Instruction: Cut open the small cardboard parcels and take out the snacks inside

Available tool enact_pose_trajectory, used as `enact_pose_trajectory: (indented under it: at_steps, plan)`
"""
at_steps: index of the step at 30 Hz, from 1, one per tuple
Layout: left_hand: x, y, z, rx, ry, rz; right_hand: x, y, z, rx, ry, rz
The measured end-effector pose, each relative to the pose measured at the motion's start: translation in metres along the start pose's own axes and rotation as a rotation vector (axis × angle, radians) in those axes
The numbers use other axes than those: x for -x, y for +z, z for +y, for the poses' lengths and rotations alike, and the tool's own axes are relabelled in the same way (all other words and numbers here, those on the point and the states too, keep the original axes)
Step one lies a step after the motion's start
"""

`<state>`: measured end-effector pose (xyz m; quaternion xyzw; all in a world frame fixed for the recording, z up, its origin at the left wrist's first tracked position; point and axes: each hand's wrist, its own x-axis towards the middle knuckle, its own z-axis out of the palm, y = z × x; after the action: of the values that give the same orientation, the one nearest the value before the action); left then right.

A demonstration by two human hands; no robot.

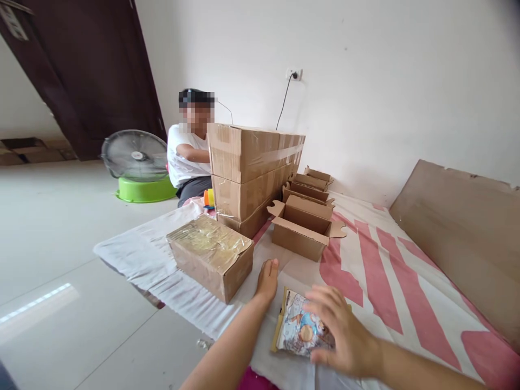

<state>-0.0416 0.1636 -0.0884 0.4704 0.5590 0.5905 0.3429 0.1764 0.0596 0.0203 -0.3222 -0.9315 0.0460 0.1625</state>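
Observation:
My right hand point(345, 330) is over a printed snack packet point(303, 325) on the cloth, its fingers apart and covering part of the packet's right side. I cannot tell whether the fingertips touch it. Past the packet's upper left corner, my left hand point(267, 279) is held on edge with the fingers stretched forward and nothing visible in it. Close to its left sits a taped cardboard box point(211, 244), closed, with shiny tape across its top. Ahead of my hands stands an open cardboard box point(303, 227), its flaps folded outward.
A stack of taped boxes point(260, 157) rises in the middle, with more open boxes point(306, 192) beside it. Behind the stack sits a person point(187, 151) near a fan point(136, 155) and a green basin point(146, 189). A large cardboard sheet point(459, 233) leans at the right.

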Motion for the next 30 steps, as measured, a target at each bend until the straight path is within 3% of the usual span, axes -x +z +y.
enact_pose_trajectory:
  at_steps: [3,5,9,11,14,16,20,23,26,30]
  plan:
    - [-0.003,0.000,-0.001,-0.017,0.051,0.044,0.040,0.026,-0.005,0.104,-0.081,-0.141]
    - [-0.004,-0.003,0.000,-0.038,0.098,0.102,0.042,0.047,0.006,0.219,-0.085,-0.137]
    - [0.002,-0.015,0.009,-0.104,0.280,0.263,-0.010,0.081,0.052,0.423,0.090,0.079]
    - [0.009,-0.019,0.016,-0.153,0.409,0.271,-0.047,0.092,0.076,0.481,0.150,0.194]
    - [0.016,-0.019,0.024,-0.253,0.565,0.152,-0.082,0.101,0.095,0.493,0.217,0.254]
    - [0.018,-0.015,0.028,-0.325,0.632,0.028,-0.082,0.105,0.093,0.492,0.256,0.272]
    - [0.021,-0.004,0.032,-0.543,0.673,-0.270,-0.038,0.113,0.065,0.464,0.366,0.270]
    - [0.028,0.003,0.034,-0.868,0.558,-0.430,0.021,0.109,0.042,0.336,0.497,0.093]
    - [0.035,0.005,0.034,-1.005,0.414,-0.358,0.091,0.092,0.025,0.204,0.536,-0.097]
    - [0.039,0.004,0.032,-1.138,0.231,-0.201,0.176,0.067,0.005,0.206,0.683,-0.111]
